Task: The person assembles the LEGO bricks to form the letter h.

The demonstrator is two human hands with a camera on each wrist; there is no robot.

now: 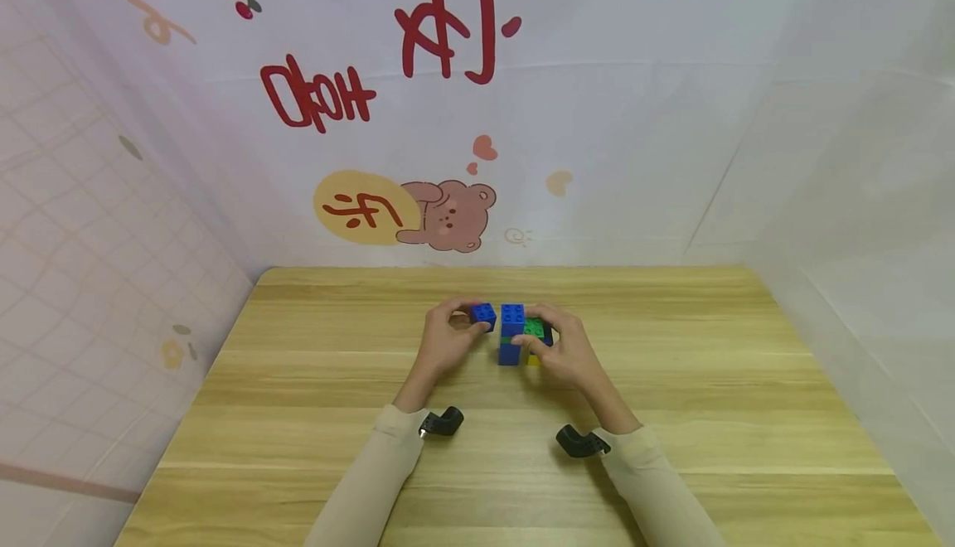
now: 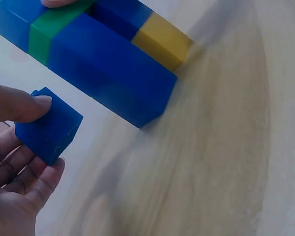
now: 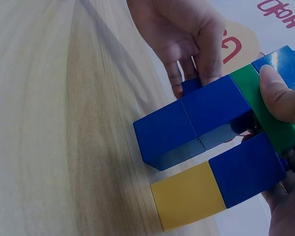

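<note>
My left hand [image 1: 446, 341] pinches a small blue brick [image 1: 483, 313] between thumb and fingers, a little to the left of a brick structure [image 1: 511, 353]. In the left wrist view, a gap shows between this blue brick [image 2: 51, 128] and the structure. Two columns stand side by side, joined by a green brick [image 3: 248, 88] across them. Blue bricks [image 3: 191, 118] make up the left column, with another blue brick [image 3: 280, 64] above the green. On the right, blue sits over a yellow brick [image 3: 189, 199]. My right hand [image 1: 567, 352] grips the structure, thumb against the green brick, fingers partly hidden behind.
The structure stands on a wood-grain table [image 1: 671, 381], towards its far side. A white printed backdrop [image 1: 612, 116] rises behind the table's back edge, with more sheeting at both sides. Each wrist carries a black camera mount [image 1: 582, 442].
</note>
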